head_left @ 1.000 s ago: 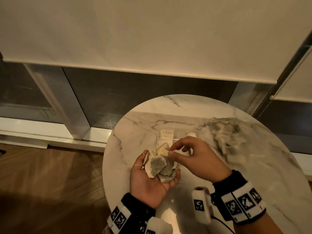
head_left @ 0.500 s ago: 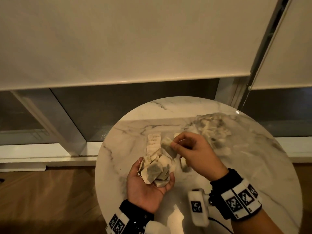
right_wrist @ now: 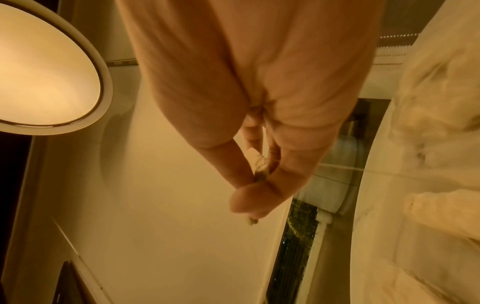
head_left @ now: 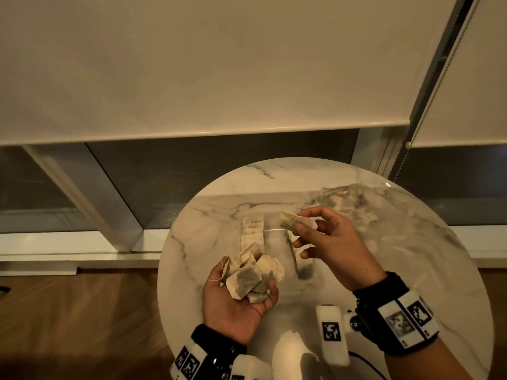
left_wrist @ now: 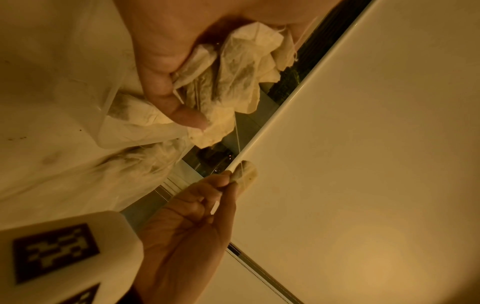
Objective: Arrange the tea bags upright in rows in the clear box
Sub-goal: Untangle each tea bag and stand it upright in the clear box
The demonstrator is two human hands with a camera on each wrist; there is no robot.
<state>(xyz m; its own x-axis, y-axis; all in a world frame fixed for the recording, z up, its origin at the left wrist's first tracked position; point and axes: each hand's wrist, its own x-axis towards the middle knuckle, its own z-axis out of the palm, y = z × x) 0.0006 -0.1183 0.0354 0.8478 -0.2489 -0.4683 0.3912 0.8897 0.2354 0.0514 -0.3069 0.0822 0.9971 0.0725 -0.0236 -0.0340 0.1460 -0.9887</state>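
Observation:
My left hand (head_left: 236, 305) lies palm up over the near side of the table and cups a bunch of several crumpled tea bags (head_left: 251, 275) (left_wrist: 233, 82). Thumb and fingers of my right hand (head_left: 329, 242) pinch a single tea bag (head_left: 295, 222) (left_wrist: 245, 174), lifted above the clear box (head_left: 274, 229). A thin string runs from that bag back toward the bunch. A row of tea bags (head_left: 252, 231) stands along the box's left side. In the right wrist view only a sliver of the pinched bag (right_wrist: 261, 164) shows between the fingers.
The box stands on a round marble table (head_left: 219, 215). A clear plastic bag (head_left: 354, 207) (right_wrist: 428, 144) with more tea bags lies at the far right of it. Behind are a window, roller blinds and a bead chain (head_left: 397, 160). Wooden floor lies to the left.
My right hand has pulled one tea bag off the bunch in my left palm and raised it up and away over the box. The left hand has stayed in place.

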